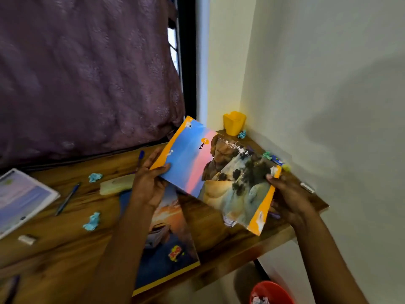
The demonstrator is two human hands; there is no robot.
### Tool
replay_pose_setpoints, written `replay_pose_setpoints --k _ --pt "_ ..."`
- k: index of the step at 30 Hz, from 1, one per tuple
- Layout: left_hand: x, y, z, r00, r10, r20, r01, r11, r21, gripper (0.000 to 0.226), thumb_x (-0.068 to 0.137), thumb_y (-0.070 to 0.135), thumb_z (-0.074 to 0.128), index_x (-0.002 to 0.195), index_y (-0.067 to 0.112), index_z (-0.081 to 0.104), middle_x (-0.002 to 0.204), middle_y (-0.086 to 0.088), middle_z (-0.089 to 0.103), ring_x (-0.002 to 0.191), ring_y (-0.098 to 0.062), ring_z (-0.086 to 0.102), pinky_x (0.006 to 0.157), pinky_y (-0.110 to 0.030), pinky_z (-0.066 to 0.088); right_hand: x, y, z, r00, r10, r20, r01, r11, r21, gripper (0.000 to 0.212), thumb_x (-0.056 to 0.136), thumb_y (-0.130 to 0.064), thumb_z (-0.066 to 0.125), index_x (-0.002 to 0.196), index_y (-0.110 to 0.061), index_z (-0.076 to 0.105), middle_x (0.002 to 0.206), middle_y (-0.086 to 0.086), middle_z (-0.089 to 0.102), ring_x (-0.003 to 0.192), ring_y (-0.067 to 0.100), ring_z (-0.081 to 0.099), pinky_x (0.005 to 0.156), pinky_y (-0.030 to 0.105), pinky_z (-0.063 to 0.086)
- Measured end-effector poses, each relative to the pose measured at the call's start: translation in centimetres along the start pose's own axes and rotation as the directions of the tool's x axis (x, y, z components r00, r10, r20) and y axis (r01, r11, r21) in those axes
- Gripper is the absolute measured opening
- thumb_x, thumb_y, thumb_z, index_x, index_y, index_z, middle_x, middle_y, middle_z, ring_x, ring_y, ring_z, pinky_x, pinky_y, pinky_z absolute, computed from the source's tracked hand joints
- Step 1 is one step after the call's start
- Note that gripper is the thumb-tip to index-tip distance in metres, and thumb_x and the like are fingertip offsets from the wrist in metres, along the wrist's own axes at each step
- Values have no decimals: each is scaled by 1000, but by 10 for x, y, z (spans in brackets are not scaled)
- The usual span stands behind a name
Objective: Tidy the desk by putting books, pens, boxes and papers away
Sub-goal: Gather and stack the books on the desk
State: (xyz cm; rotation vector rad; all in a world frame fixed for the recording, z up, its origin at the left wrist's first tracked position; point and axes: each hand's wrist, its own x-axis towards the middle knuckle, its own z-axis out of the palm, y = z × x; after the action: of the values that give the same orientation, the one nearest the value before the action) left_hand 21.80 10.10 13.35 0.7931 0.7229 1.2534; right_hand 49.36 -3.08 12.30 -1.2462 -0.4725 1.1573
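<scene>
Both hands hold a notebook (217, 172) with a blue, pink and rocky cover and orange edges, lifted above the wooden desk (65, 244). My left hand (151, 183) grips its left edge and my right hand (287, 198) grips its right edge. A second notebook (168, 240) with a sunset cover lies flat on the desk under my left arm. A third book (22, 198) lies at the far left. A blue pen (68, 198) lies beside that book, and another pen (140, 157) lies behind my left hand.
A yellow pen cup (234, 122) stands in the desk's back corner. Crumpled blue paper balls (92, 221) dot the desk. A pale pencil box (117, 184), white erasers (27, 239) and small items near the wall lie around. A red bin (270, 292) sits on the floor below.
</scene>
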Motion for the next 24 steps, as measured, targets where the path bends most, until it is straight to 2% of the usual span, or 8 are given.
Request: replay_pose_setpoints --k 3,7,11,14,16,19,21,24 --pt "-3 37 -44 999 5 -32 -2 997 77 26 90 -4 49 103 15 61 83 10 74 75 -7 69 61 -22 56 -29 4 40 961 49 271 -16 992 -124 26 90 -1 52 113 -11 58 78 -4 74 57 6 67 44 17 51" --pt "-1 53 -91 988 -17 -152 38 990 134 6 92 9 55 92 10 61 73 7 73 72 -14 67 59 -26 57 -52 52 103 861 176 478 75 884 -461 40 85 4 58 119 -19 58 101 -2 73 88 6 69 68 19 53" --pt "-32 20 -134 975 -69 -209 149 907 395 30 83 16 68 112 12 59 103 -7 68 95 -26 64 80 -40 57 -53 117 148 956 59 288 41 943 -331 37 90 10 48 108 -20 59 98 -8 67 82 1 65 61 10 50" --pt "-73 -19 -163 978 -155 -137 207 728 653 50 79 29 72 123 28 48 118 -3 60 110 -26 58 97 -46 47 -42 155 156 981 102 166 -40 939 -343 34 92 7 47 116 -13 58 112 9 65 94 19 63 70 24 54" --pt "-92 -45 -181 991 -129 -46 104 494 863 63 89 34 61 143 32 29 141 2 46 130 -20 43 108 -40 35 -34 171 152 989 86 118 -2 817 -576 33 94 0 48 123 -12 57 119 14 63 106 28 60 86 38 53" --pt "-102 -70 -200 998 8 61 -62 58 996 68 96 47 42 151 23 10 159 4 15 147 -12 6 120 -38 -2 -31 181 150 992 -29 123 123 434 -893 32 95 -17 52 126 -14 55 120 12 63 112 29 58 94 39 49" --pt "-106 -72 -199 996 64 67 -62 -78 995 69 97 52 32 152 21 6 160 4 9 147 -10 1 116 -36 -10 -31 185 152 986 -104 129 153 270 -951 34 94 -22 52 127 -13 53 119 13 62 109 29 58 90 35 47" --pt "-108 -73 -199 996 66 57 -49 -117 992 71 96 55 30 152 21 3 160 0 5 147 -14 -4 116 -38 -11 -33 190 156 980 -164 113 139 152 -979 37 95 -26 49 130 -14 48 120 13 57 111 29 55 91 37 46"
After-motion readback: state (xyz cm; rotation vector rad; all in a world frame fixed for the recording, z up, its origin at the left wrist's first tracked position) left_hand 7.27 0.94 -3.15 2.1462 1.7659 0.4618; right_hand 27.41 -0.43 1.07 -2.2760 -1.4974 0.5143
